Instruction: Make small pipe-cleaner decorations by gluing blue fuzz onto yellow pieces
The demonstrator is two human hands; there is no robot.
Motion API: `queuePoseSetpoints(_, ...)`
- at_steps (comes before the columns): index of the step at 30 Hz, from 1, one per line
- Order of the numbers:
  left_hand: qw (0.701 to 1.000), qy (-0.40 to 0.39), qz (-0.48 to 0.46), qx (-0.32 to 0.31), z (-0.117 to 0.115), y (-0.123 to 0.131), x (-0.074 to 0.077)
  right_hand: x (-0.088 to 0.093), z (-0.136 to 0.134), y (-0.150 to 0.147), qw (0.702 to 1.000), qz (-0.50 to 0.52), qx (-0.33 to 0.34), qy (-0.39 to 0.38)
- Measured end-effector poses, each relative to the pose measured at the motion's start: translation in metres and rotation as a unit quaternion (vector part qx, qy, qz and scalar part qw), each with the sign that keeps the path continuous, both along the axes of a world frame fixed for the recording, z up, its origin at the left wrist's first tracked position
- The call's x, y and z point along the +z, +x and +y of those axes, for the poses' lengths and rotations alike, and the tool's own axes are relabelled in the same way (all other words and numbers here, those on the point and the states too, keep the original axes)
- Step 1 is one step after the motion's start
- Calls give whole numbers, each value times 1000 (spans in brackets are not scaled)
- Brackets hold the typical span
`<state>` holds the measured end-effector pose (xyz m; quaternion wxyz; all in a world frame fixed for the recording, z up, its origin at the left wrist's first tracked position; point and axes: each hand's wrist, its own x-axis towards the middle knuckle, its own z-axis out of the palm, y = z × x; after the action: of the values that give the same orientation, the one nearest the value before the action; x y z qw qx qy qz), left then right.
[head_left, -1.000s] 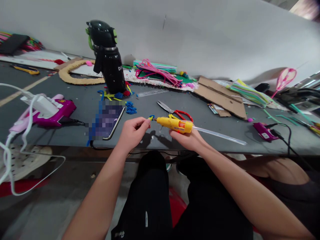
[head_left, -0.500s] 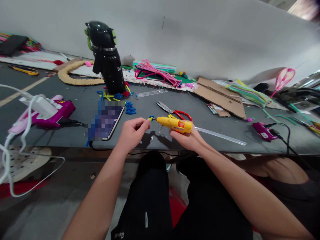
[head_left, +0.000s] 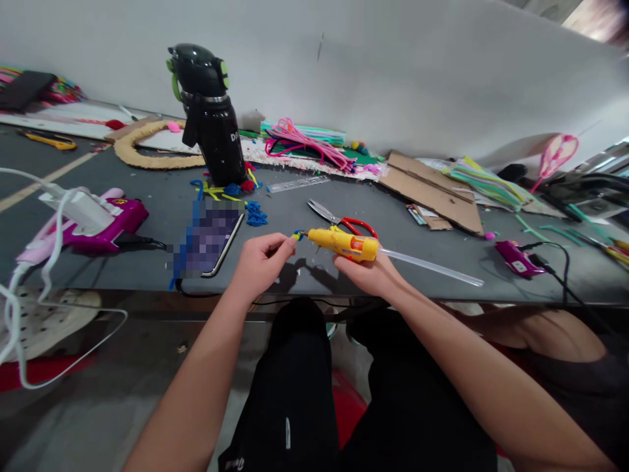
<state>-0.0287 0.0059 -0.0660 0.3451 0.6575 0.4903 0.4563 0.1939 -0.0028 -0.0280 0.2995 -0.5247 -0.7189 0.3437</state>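
My right hand [head_left: 369,274] grips a yellow glue gun [head_left: 343,243] with a clear glue stick [head_left: 430,267] sticking out of its back to the right. The gun's nozzle points left at a small blue and yellow pipe-cleaner piece [head_left: 297,234]. My left hand [head_left: 260,261] pinches that piece between thumb and fingertips, just above the front edge of the dark grey table [head_left: 162,210]. Red-handled scissors [head_left: 344,221] lie right behind the gun.
A phone [head_left: 209,239] lies left of my hands, a black bottle [head_left: 210,115] behind it. A purple glue gun [head_left: 101,219] with white cables sits at far left, another purple one [head_left: 515,258] at right. Cardboard [head_left: 435,190] and pipe cleaners [head_left: 304,141] line the wall.
Hardly anything differs: both hands stay in place with the nozzle at the small piece. The view has shifted very slightly.
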Motion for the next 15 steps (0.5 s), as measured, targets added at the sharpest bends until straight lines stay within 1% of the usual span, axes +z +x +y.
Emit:
queuePoseSetpoints(7, 1000, -9, -14, -5, 0, 0, -1, -8, 2, 4, 999, -21, 21, 17)
queuePoseSetpoints(11, 1000, -4, -9, -5, 0, 0, -1, -10, 3, 5, 999, -20, 22, 16)
queuePoseSetpoints(15, 1000, -2, -4, -2, 0, 0, -1, -8, 2, 5, 1000, -9, 8, 5)
